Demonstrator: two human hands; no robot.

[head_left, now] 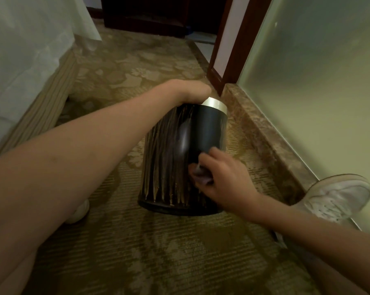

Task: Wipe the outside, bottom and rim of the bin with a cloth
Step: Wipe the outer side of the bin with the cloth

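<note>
Bin rim [216, 104] partly beneath left hand [190, 90]

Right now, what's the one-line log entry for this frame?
step: outside wipe | left hand: holds bin at banded end | right hand: holds cloth against bin side | bin: on carpet

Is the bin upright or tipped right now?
Tipped: the bin shows its side to the camera, near end on the carpet, left hand gripping its silver-banded far end. No opening shows.

Head-worn view, forward-down, seemingly close.
</note>
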